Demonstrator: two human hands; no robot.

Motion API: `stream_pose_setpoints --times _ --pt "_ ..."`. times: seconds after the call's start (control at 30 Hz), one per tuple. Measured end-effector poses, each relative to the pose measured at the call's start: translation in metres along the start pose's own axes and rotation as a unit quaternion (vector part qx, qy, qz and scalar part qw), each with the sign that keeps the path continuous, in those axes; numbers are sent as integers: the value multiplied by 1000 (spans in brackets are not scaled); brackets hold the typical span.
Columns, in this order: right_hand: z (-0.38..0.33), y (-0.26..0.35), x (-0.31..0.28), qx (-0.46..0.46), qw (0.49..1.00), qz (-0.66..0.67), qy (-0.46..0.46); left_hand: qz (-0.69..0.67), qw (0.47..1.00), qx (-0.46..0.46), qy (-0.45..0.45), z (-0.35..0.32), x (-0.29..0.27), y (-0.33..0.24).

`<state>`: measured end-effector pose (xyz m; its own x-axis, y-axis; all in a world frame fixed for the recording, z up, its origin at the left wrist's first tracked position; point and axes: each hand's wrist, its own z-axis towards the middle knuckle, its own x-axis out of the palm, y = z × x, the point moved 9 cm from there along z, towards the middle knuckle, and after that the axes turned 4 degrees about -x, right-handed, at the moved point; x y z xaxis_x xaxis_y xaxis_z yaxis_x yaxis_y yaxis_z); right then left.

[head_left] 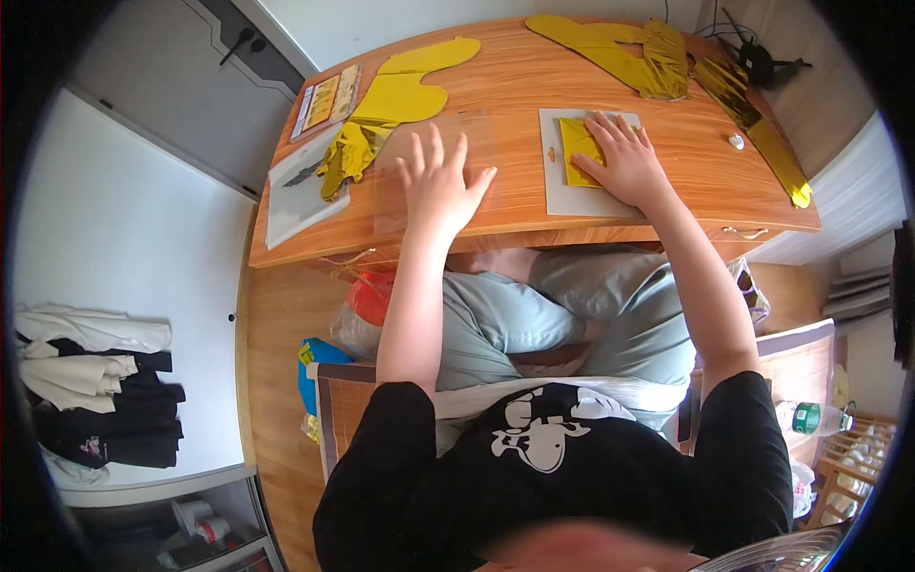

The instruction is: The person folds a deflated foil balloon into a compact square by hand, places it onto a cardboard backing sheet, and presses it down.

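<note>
My right hand [627,167] lies flat, fingers stretched, on a folded gold foil sheet [573,170]. Under the foil is a pale grey card [562,198] with a small hanger hole at its left edge. My left hand [440,187] is spread open, holding nothing, over a clear plastic sleeve [389,206] that is hard to make out against the wood. Beyond it lies a flat gold foil balloon shape [400,97], its crumpled end [347,157] resting over a white tray-like piece [297,212].
More flat gold foil shapes lie at the back [610,46] and along the right side [777,157] of the wooden desk [519,91]. A small white object [736,141] sits near the right one. A black router [758,65] stands at the back right corner, a printed box [327,100] at the left.
</note>
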<state>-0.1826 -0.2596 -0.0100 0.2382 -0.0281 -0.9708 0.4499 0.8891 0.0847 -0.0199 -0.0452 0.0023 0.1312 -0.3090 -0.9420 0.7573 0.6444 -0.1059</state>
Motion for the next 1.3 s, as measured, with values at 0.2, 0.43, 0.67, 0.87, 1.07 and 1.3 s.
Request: stream_pose_setpoints --times 0.2,0.43,0.67,0.87,1.07,1.3 --pt "1 -3 5 36 999 -11 -2 -80 986 94 111 -7 25 -39" --pt "7 -4 6 75 997 -13 -17 -83 978 151 116 -24 26 -78" --pt "13 -3 9 70 998 -6 -5 -127 985 98 64 -18 26 -69" --pt "26 -7 12 58 998 -2 9 -215 970 66 92 -12 23 -64" --pt "16 8 10 28 1000 -5 12 -290 955 10 66 -5 29 -65" --pt "-4 24 6 -12 1000 -3 25 -151 988 31 22 -8 32 -75"
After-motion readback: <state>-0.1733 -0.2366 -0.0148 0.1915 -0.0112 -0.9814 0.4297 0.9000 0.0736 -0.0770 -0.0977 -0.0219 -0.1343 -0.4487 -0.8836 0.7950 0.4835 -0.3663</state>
